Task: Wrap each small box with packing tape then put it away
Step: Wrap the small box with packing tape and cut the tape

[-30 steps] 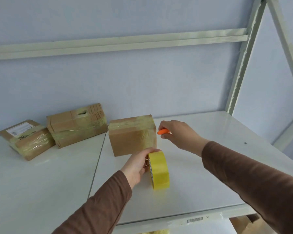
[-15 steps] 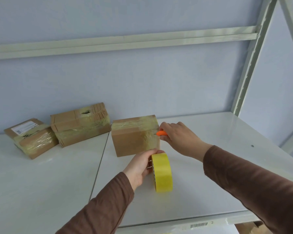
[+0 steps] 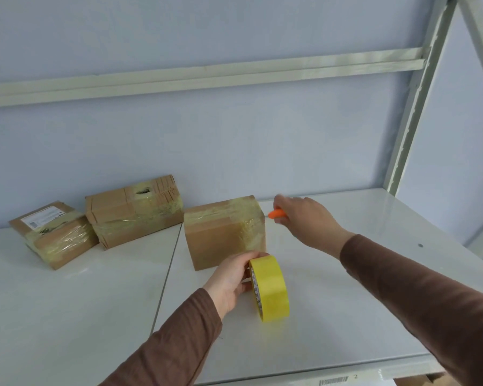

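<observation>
- I see my left hand [image 3: 232,280] gripping the yellow tape roll [image 3: 269,288], which stands on edge on the white shelf [image 3: 332,316], just in front of the nearest box [image 3: 223,232].
- The roll's hole faces left toward my palm; its band runs front to back.
- My right hand [image 3: 301,218] is curled round an orange cutter [image 3: 275,213], tip pointing left at the box's upper right corner, just beside it.
- That box's long side runs left-right.
- Two taped boxes [image 3: 134,213] lie farther left by the wall.
</observation>
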